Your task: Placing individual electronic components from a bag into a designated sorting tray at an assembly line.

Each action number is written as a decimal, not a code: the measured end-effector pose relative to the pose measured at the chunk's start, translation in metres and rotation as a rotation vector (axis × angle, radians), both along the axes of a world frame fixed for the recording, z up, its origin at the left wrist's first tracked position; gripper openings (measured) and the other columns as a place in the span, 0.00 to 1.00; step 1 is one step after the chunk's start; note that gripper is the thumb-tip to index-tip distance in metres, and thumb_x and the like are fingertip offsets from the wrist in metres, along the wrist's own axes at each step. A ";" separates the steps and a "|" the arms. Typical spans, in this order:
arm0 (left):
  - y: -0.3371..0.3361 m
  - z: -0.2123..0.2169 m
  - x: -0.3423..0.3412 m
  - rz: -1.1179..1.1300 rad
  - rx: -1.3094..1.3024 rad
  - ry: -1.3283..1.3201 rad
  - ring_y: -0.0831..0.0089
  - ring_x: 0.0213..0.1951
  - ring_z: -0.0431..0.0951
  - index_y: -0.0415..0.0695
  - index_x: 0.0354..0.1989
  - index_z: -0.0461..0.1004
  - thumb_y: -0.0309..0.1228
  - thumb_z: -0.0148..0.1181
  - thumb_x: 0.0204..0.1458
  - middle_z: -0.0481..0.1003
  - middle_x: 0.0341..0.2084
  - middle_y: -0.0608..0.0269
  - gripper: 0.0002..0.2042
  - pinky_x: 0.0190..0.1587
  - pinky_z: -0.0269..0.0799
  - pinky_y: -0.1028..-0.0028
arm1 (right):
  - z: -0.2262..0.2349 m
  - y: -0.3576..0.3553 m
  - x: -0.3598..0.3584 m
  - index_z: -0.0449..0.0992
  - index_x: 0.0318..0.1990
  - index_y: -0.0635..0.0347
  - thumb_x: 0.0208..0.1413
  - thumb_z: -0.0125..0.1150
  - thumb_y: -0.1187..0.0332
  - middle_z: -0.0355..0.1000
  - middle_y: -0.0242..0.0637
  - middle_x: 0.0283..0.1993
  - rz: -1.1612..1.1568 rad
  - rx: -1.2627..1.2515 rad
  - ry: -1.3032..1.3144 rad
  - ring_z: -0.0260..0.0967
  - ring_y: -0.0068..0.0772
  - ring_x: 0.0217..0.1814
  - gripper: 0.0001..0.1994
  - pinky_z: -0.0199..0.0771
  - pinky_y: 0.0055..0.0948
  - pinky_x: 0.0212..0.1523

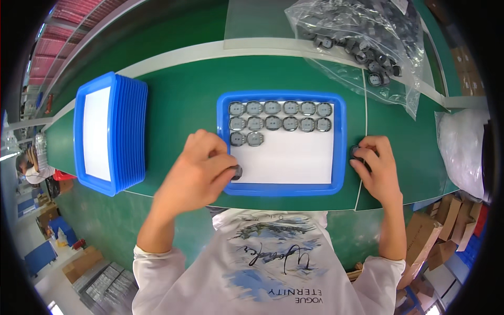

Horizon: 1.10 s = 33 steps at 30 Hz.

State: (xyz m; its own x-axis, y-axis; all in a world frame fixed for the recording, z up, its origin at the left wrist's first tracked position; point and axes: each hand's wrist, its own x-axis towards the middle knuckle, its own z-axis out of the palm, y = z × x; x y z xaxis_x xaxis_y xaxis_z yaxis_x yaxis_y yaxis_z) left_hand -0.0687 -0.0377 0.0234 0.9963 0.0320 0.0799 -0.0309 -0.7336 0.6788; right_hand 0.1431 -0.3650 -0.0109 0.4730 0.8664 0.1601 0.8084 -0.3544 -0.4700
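Observation:
A blue tray (339,157) lined with white paper (294,163) lies on the green table in front of me. Round dark grey plastic parts (272,108) fill two rows along its far side, and two more begin a third row at the left. My left hand (202,168) reaches over the tray's left rim, its fingers pinching a dark part (238,172) above the paper's near left corner. To the right of the tray, my right hand (377,165) grips another dark part (356,151) between thumb and fingers, close to the table; the fingers partly cover it.
A stack of blue trays (128,134) with white paper stands at the left. At the far right, a clear plastic bag (367,39) spills more dark parts toward the table. A whitish plastic bag (462,152) sits at the right edge, above cardboard boxes (425,236).

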 end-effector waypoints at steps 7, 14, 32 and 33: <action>-0.017 -0.024 -0.011 0.112 0.188 -0.261 0.61 0.37 0.69 0.40 0.33 0.81 0.23 0.71 0.40 0.70 0.33 0.60 0.10 0.39 0.62 0.64 | 0.019 0.015 -0.012 0.78 0.37 0.61 0.45 0.71 0.79 0.70 0.42 0.44 -0.002 0.153 -0.093 0.70 0.41 0.41 0.11 0.72 0.34 0.38; -0.019 -0.033 -0.008 0.029 0.287 -0.280 0.60 0.39 0.69 0.37 0.32 0.80 0.21 0.64 0.36 0.70 0.33 0.60 0.11 0.42 0.64 0.64 | 0.013 0.106 -0.066 0.79 0.33 0.60 0.40 0.69 0.79 0.69 0.34 0.32 0.301 0.241 0.010 0.67 0.35 0.31 0.11 0.68 0.32 0.28; -0.016 -0.027 0.001 0.058 0.256 -0.235 0.58 0.42 0.69 0.39 0.34 0.81 0.22 0.68 0.38 0.70 0.35 0.59 0.12 0.44 0.65 0.61 | -0.018 0.141 -0.068 0.77 0.34 0.59 0.42 0.67 0.74 0.68 0.34 0.32 0.343 0.222 0.005 0.69 0.37 0.32 0.09 0.73 0.35 0.31; -0.015 -0.024 0.004 0.060 0.226 -0.205 0.58 0.42 0.69 0.40 0.35 0.81 0.22 0.70 0.38 0.71 0.36 0.59 0.12 0.44 0.66 0.61 | -0.014 0.136 -0.063 0.77 0.34 0.59 0.42 0.67 0.74 0.68 0.34 0.32 0.326 0.216 -0.009 0.69 0.37 0.32 0.09 0.73 0.35 0.31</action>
